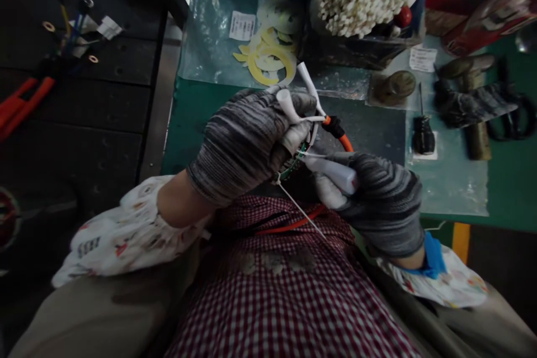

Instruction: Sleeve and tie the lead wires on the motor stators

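The gloved left hand (239, 145) pinches a white plastic sleeve (287, 106) against a wire-wrapped coil (293, 165), while the right hand (377, 201) closes around a white handle (331, 173), just off the table's (369, 134) near edge.

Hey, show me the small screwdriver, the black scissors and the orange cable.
Screwdriver (423, 137): head view, on its black handle.
Black scissors (532, 117): head view, on a finger loop.
Orange cable (346, 143): head view, on the orange sleeve beside the black piece.
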Action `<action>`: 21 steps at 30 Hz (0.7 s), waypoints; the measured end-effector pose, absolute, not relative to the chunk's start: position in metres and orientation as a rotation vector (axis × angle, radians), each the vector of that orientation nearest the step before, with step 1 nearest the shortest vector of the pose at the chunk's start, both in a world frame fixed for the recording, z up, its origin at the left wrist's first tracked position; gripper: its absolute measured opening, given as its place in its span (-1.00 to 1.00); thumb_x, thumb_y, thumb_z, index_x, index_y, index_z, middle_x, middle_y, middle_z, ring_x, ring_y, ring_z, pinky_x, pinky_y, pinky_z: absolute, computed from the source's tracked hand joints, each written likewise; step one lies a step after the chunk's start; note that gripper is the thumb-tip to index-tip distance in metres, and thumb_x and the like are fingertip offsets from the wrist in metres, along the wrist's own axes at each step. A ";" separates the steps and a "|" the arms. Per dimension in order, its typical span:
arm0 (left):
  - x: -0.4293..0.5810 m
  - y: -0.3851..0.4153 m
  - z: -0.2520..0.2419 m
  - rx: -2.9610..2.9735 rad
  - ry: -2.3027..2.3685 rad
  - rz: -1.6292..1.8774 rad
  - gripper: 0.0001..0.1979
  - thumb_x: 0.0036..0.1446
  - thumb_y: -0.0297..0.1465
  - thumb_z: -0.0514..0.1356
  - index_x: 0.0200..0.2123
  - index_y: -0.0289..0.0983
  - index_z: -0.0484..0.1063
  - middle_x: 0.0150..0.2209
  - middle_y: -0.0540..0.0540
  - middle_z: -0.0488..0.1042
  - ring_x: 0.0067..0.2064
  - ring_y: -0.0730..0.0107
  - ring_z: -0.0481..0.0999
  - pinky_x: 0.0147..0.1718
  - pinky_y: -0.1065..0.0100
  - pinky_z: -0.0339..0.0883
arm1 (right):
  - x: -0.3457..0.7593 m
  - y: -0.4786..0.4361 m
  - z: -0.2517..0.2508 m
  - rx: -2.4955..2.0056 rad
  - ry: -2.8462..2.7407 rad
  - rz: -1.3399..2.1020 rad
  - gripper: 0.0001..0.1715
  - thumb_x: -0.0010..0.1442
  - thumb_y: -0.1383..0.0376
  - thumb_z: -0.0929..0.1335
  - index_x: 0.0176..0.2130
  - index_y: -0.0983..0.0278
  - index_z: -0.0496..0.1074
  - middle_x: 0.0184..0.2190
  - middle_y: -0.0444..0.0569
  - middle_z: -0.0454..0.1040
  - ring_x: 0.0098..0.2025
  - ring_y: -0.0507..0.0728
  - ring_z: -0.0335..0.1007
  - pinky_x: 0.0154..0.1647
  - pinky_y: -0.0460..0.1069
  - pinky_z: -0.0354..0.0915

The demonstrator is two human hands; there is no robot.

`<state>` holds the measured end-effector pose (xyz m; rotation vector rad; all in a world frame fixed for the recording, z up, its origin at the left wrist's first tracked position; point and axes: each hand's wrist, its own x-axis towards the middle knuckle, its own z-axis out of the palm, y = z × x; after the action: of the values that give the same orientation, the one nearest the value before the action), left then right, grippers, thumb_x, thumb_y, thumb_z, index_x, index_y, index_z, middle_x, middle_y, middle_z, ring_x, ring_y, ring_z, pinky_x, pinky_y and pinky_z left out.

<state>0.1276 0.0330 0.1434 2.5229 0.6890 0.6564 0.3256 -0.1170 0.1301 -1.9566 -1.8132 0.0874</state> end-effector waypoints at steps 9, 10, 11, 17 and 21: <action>0.150 0.059 0.137 2.428 0.821 0.457 -0.48 0.57 -0.02 0.11 0.22 -0.25 0.64 0.07 -0.24 0.71 0.16 -0.19 0.71 0.32 -0.15 0.55 | 0.330 -0.099 0.118 -1.908 -1.830 -0.003 -0.71 0.42 0.01 0.45 -0.11 0.10 0.71 -0.34 -0.02 0.75 -0.37 0.23 0.66 -0.44 0.05 0.35; 0.151 0.060 0.135 2.409 0.816 0.484 -0.48 0.56 0.00 0.12 0.20 -0.23 0.65 0.03 -0.21 0.71 0.12 -0.15 0.72 0.30 -0.10 0.56 | 0.331 -0.099 0.118 -1.904 -1.812 0.004 -0.73 0.42 0.01 0.46 -0.10 0.08 0.71 -0.32 -0.02 0.76 -0.37 0.23 0.67 -0.44 0.06 0.38; 0.153 0.061 0.134 2.399 0.807 0.512 -0.50 0.55 0.01 0.14 0.18 -0.21 0.66 0.01 -0.19 0.72 0.10 -0.12 0.73 0.28 -0.05 0.57 | 0.331 -0.100 0.118 -1.903 -1.788 0.018 -0.75 0.41 0.02 0.46 -0.09 0.07 0.71 -0.31 -0.03 0.77 -0.36 0.24 0.68 -0.43 0.06 0.41; 0.157 0.061 0.131 2.364 0.882 0.638 -0.46 0.55 0.10 0.16 0.05 -0.23 0.69 -0.10 -0.19 0.72 -0.03 -0.02 0.72 0.13 0.05 0.64 | 0.339 -0.116 0.109 -1.860 -1.531 0.199 -0.75 0.37 0.07 0.52 -0.04 0.11 0.74 -0.20 0.00 0.81 -0.28 0.31 0.76 -0.27 0.16 0.62; 0.149 0.054 0.141 2.325 0.943 0.661 -0.43 0.59 0.09 0.10 -0.02 -0.23 0.70 -0.12 -0.20 0.74 -0.06 -0.04 0.74 0.06 0.00 0.67 | 0.367 -0.119 0.099 -1.870 -1.176 0.261 -0.72 0.42 0.10 0.50 0.01 0.17 0.73 -0.12 0.02 0.83 -0.13 0.32 0.80 -0.06 0.22 0.69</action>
<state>0.1492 0.0536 0.1412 2.3245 0.9431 0.6614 0.3665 -0.1193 0.0994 -1.8698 -1.1757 0.2609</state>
